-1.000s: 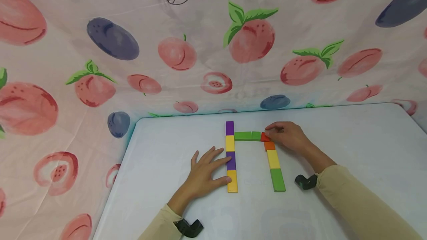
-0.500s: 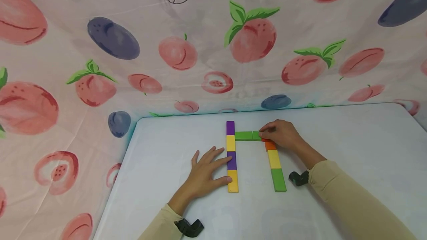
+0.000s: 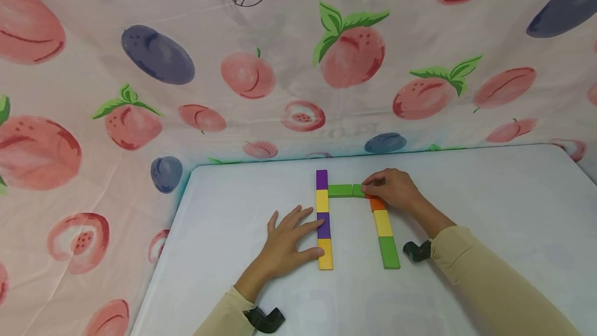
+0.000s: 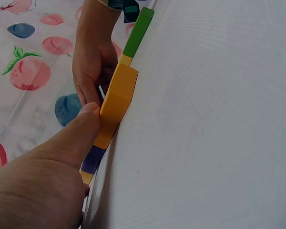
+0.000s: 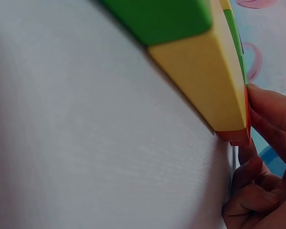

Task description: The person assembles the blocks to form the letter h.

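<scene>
Flat coloured blocks lie end to end on the white table (image 3: 224, 206), forming two legs joined by a crossbar. My left hand (image 3: 282, 247) lies spread by the left leg, index fingertip on a purple block (image 3: 324, 228) and thumb touching the orange-yellow block (image 3: 326, 261) nearest me. At the crossbar's right end, my right hand (image 3: 396, 190) pinches a small red block (image 3: 368, 196), mostly hidden under its fingers. Left of it come a short green block (image 3: 357, 190) and a longer green block (image 3: 340, 191). Just below the red block sits an orange block (image 3: 379, 205).
Down the right leg follow a yellow block (image 3: 383, 223) and a green block (image 3: 389, 253). Another yellow block (image 3: 322, 201) and a purple block (image 3: 322, 179) top the left leg. Behind the table hangs a fruit-printed cloth (image 3: 252, 19).
My right hand has shifted slightly left over the red block, covering most of it, then stayed there. The left hand and the other blocks hold their places.
</scene>
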`<action>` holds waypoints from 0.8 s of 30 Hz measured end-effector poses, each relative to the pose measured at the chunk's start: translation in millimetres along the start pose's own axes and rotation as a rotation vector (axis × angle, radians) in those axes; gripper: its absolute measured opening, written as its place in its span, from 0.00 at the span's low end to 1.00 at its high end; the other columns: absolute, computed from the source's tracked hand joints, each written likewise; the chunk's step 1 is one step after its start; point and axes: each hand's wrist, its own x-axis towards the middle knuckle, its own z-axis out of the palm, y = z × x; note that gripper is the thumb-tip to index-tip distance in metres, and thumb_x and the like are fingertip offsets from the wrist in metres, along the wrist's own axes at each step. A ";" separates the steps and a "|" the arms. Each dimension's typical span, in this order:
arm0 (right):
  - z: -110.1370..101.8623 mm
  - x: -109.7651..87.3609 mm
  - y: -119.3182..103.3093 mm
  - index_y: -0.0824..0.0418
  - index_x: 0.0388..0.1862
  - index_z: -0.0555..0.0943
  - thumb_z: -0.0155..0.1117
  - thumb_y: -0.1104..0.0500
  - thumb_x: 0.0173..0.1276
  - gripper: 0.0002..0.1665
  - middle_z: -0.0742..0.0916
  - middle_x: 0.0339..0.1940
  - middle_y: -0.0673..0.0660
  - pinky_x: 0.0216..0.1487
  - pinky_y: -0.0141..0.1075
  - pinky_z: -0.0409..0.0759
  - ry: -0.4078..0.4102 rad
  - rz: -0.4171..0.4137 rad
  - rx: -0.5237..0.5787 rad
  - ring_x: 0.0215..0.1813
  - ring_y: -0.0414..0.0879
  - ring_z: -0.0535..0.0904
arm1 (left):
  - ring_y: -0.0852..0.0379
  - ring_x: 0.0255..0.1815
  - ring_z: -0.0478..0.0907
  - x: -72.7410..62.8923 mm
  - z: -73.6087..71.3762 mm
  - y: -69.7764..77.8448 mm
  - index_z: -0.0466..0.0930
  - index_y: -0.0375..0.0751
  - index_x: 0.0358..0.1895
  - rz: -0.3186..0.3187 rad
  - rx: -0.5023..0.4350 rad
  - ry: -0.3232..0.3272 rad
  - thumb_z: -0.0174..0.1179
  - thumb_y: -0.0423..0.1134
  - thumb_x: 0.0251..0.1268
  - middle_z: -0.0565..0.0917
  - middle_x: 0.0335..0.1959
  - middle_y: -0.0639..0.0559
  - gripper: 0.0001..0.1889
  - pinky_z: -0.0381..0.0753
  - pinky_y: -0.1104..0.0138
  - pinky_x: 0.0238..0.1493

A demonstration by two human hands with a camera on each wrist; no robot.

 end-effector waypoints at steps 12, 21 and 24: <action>-6.9 -2.0 4.0 0.58 0.52 0.89 0.66 0.45 0.72 0.21 0.89 0.51 0.59 0.58 0.51 0.79 -0.029 0.077 0.043 0.57 0.56 0.78 | 0.52 0.85 0.49 -0.3 -0.9 1.1 0.70 0.69 0.73 -0.002 0.002 -0.005 0.61 0.68 0.64 0.63 0.81 0.60 0.34 0.32 0.35 0.77; -10.5 -3.8 4.6 0.60 0.48 0.89 0.68 0.46 0.71 0.20 0.89 0.45 0.58 0.53 0.48 0.79 -0.041 0.073 0.037 0.52 0.55 0.79 | 0.52 0.85 0.50 -0.3 -0.2 0.1 0.70 0.70 0.73 0.001 0.004 0.004 0.61 0.68 0.64 0.63 0.81 0.60 0.34 0.32 0.35 0.77; -10.2 -3.9 4.9 0.60 0.48 0.89 0.68 0.46 0.71 0.20 0.89 0.45 0.58 0.53 0.47 0.79 -0.043 0.082 0.029 0.52 0.54 0.79 | 0.52 0.85 0.49 -0.3 -0.5 0.5 0.70 0.70 0.73 0.002 0.004 0.003 0.61 0.68 0.64 0.62 0.81 0.60 0.34 0.32 0.35 0.77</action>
